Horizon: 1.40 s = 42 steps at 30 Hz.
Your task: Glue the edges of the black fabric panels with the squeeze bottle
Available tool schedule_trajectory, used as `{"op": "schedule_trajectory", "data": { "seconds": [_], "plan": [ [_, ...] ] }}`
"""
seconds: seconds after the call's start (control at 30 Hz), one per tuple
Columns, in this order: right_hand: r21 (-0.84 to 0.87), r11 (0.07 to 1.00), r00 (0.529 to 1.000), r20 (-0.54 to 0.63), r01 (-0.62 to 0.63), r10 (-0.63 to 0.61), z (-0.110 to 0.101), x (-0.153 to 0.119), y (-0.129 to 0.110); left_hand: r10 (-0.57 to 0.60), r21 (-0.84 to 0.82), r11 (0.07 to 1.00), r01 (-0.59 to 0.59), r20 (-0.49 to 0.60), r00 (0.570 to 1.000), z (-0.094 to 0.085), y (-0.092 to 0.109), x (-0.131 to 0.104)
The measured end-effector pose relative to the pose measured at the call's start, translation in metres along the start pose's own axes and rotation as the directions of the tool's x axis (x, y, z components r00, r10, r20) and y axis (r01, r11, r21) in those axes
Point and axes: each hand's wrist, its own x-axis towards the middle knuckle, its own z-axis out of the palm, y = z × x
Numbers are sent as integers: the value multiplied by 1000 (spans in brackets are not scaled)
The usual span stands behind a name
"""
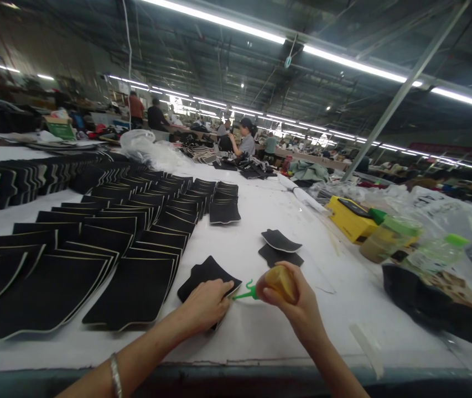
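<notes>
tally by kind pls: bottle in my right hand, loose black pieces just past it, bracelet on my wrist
Amber squeeze bottle with green nozzle, in right hand: 1
Loose black flat pieces with curved edges: 2
Silver bracelet: 1
Total: 4

Tilted amber bottle (283, 283), green nozzle at the black panel's (206, 276) pale edge.

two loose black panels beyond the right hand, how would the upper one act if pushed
The thin upper black panel would probably feel light. It seems more stiff than floppy, since it holds a bowed shape. Pushed, it may slide off the lower black panel, which it only partly overlaps.
</notes>
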Motion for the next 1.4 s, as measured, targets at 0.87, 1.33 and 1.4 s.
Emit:
{"op": "schedule_trajectory", "data": {
  "seconds": [0.87, 1.33, 1.4],
  "plan": [
    [128, 985, 994, 35, -112, 108, 1, -16, -1, 40, -21, 999, -40, 8, 999, 1, -7, -3],
    [241, 962, 986, 136, -130, 99, 3, -25, -4, 21, 10, 1000, -22, 20, 1000, 2, -5, -5],
    [225, 966, 990, 90, -127, 109, 3, -25, -4, 19, 12, 1000, -19, 17, 1000, 2, -6, -5]
  ]
}}
